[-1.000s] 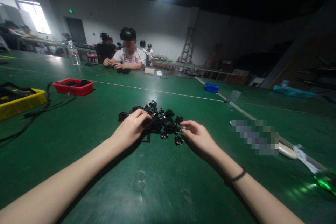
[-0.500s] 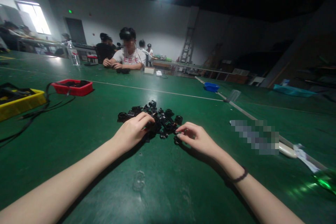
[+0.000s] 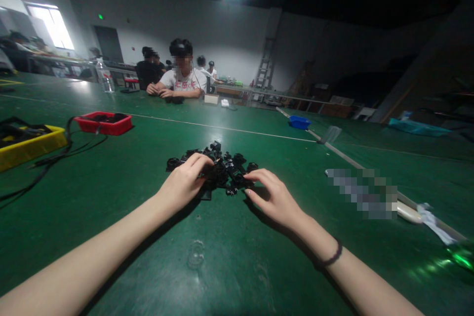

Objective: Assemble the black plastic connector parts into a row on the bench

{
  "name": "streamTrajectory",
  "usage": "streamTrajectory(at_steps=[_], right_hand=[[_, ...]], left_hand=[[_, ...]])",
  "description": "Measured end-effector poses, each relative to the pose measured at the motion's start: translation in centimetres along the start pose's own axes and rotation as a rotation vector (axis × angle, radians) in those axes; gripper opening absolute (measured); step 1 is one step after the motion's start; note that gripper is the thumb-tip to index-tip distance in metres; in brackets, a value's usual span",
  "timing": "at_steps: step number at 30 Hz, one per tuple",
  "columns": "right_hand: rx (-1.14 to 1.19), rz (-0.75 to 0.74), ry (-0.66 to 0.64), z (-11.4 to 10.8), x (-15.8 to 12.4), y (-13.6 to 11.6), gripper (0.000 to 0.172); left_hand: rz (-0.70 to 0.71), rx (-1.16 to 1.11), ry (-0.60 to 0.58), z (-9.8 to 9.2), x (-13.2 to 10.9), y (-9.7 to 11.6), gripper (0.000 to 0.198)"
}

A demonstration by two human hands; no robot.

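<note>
A heap of small black plastic parts (image 3: 232,170), some ring-shaped, lies on the green table in front of me. My left hand (image 3: 187,175) reaches into the heap's left side with fingers curled; the fingertips are partly lost among the dark parts, and what they grip is not clear. At the right edge of the heap is my right hand (image 3: 272,195). Its thumb and forefinger stand apart, the forefinger touching or very close to a black part, and nothing held shows between them.
To the left stand a yellow bin (image 3: 33,148) and a red bin (image 3: 105,123) of black parts, with black cables (image 3: 48,163) beside them. A blue tray (image 3: 299,122) sits farther off at the right, near a long strip (image 3: 344,156). A person (image 3: 179,76) sits across the table (image 3: 222,256).
My right hand has shifted slightly left, its thumb and forefinger spreading wider. The small black part by its thumb no longer shows apart from the heap. My left hand has drawn back slightly left.
</note>
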State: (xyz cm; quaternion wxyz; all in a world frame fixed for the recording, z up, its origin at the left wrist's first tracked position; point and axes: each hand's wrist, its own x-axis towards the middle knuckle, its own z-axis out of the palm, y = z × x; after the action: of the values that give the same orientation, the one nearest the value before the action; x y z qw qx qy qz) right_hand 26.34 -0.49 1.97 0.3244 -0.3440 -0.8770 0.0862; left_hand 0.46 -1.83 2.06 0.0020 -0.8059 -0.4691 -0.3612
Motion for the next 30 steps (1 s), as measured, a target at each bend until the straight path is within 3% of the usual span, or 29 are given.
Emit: streamTrajectory(at_steps=[9,16,30], right_hand=[[-0.171,-0.173,-0.084,0.8,-0.1,-1.8,0.031],[-0.18,-0.311,-0.306,2.6,-0.4,-4.2,0.039],[-0.101,-0.158,-0.495,2.5,-0.3,-4.7,0.045]], left_hand=[[-0.03,0.0,0.026,0.1,0.0,-0.1,0.031],[-0.047,0.02,0.02,0.3,0.0,-0.5,0.025],[-0.057,0.019,0.025,0.7,-0.1,-0.5,0.026]])
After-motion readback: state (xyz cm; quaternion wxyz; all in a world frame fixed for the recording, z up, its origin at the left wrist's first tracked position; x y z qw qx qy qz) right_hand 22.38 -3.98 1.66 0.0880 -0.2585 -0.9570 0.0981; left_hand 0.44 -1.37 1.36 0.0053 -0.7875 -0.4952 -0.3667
